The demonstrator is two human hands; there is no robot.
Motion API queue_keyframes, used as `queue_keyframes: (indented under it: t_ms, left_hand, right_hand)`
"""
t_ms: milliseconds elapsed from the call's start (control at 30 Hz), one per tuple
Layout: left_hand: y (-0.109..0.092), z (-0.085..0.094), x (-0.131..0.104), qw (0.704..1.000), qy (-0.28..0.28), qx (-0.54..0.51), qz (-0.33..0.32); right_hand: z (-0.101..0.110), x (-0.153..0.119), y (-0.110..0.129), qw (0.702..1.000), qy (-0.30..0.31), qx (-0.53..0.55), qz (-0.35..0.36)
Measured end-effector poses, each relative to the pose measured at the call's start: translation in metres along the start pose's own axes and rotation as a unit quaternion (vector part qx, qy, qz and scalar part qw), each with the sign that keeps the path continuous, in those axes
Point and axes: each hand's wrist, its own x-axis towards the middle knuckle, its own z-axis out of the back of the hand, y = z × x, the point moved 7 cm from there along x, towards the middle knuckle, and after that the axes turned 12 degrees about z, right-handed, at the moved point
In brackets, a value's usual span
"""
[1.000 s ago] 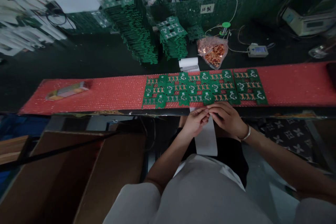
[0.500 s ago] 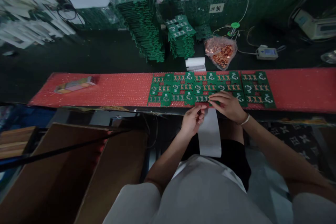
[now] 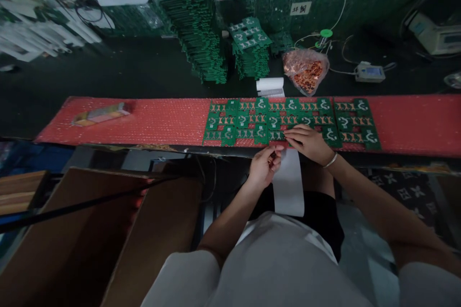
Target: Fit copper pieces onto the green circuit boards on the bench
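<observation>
Several green circuit boards (image 3: 250, 119) lie in a block on the red bubble-wrap sheet (image 3: 162, 117), many with rows of small copper-coloured pieces on them. My right hand (image 3: 311, 145) reaches over the front row, its fingertips pinched together at the row of pads on one board (image 3: 276, 135). Whatever is between those fingertips is too small to make out. Just left of it and lower, at the bench edge, my left hand (image 3: 264, 165) is curled closed around what look like small copper pieces (image 3: 272, 157). A white paper strip (image 3: 288, 182) hangs down below both hands.
Behind the sheet stand a tall stack of green boards (image 3: 196, 24) and a shorter stack (image 3: 252, 53). A clear bag of copper pieces (image 3: 306, 72), a white roll (image 3: 270, 84) and a small grey device (image 3: 370, 72) lie nearby. An open cardboard box (image 3: 154, 230) is below left.
The right hand's fingertips have shifted slightly left along the same board. The left hand stays almost in place. The camera view has moved a little.
</observation>
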Motion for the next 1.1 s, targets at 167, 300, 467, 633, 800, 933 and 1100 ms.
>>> queue_keyframes:
  t_ms: [167, 300, 467, 633, 800, 933, 1100]
  left_hand:
    - [-0.002, 0.001, 0.000, 1.000, -0.003, -0.002, -0.006]
    - [-0.009, -0.002, -0.001, 0.999, -0.002, 0.016, -0.034]
    - [-0.012, -0.007, -0.002, 0.997, -0.011, 0.050, -0.052]
    - [-0.007, -0.008, -0.003, 0.997, -0.014, 0.063, -0.034]
    - [-0.005, -0.010, -0.001, 0.998, 0.022, 0.054, -0.025]
    - [0.002, -0.008, 0.003, 0.998, 0.056, 0.026, 0.028]
    - [0.000, -0.005, 0.001, 0.997, 0.054, 0.046, 0.015]
  right_hand:
    - [-0.004, -0.001, 0.003, 0.999, 0.024, -0.041, 0.019]
    - [0.001, -0.002, 0.011, 0.999, 0.028, -0.046, 0.004]
    - [0.012, 0.002, 0.039, 0.999, -0.020, 0.036, -0.036]
    - [0.000, 0.008, 0.056, 0.996, 0.002, 0.083, -0.030]
    - [-0.002, 0.012, 0.054, 0.991, 0.002, 0.126, -0.041]
    - [0.013, 0.012, 0.051, 0.987, -0.060, 0.126, -0.075]
    - [0.022, 0.005, 0.059, 0.997, -0.077, -0.009, 0.005]
